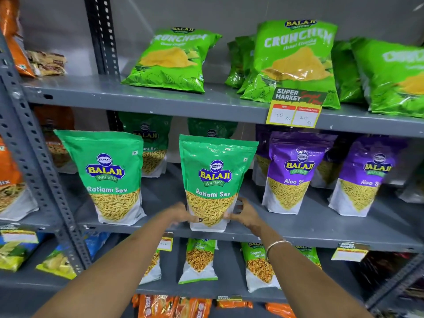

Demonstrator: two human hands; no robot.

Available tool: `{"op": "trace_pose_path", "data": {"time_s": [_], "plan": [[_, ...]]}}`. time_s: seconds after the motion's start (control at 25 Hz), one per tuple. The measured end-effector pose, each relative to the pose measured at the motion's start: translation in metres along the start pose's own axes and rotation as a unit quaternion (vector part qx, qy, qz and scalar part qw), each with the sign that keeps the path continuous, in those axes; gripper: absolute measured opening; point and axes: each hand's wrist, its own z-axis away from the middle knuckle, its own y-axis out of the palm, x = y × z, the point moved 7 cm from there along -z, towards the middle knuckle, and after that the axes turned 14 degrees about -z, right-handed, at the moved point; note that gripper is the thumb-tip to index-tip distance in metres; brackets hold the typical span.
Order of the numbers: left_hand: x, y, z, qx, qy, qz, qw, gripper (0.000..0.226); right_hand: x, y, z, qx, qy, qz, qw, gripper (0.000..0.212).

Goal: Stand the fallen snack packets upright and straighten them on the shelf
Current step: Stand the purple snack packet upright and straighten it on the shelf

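A green Ratlami Sev packet (214, 175) stands upright at the front edge of the middle shelf (321, 232). My left hand (183, 214) grips its lower left corner and my right hand (245, 212) grips its lower right side. A second green Ratlami Sev packet (107, 173) stands upright to the left, slightly turned. Two purple Aloo Sev packets (296, 171) (364, 177) stand upright to the right. More green packets (149, 143) stand behind in the shadow.
Green Crunchem bags (172, 58) (296, 60) lean on the top shelf above a yellow price tag (296, 109). A grey slotted upright (36, 143) divides the rack at left, with orange packets (11, 177) beyond. Chana packets (199, 260) stand on the shelf below.
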Motion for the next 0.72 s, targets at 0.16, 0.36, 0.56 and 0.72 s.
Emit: {"op": "trace_pose_path", "data": {"time_s": [0.16,0.36,0.56,0.72], "plan": [[-0.033,0.025,0.036,0.196,-0.042,-0.168,0.965,0.061,-0.006,-0.056,0.012,-0.096,0.014,0.063,0.993,0.088],[-0.124,0.057,0.022,0.223,0.014,-0.159,0.962,0.044,-0.007,-0.158,0.013,-0.199,0.017,0.1,0.975,0.084],[-0.23,0.074,-0.031,-0.01,0.138,0.148,0.979,0.079,-0.009,-0.251,-0.021,-0.189,-0.005,0.086,0.978,0.102],[-0.266,0.082,-0.067,-0.089,0.15,0.322,0.931,0.063,-0.019,-0.266,-0.062,-0.056,-0.011,0.004,0.998,0.103]]}}
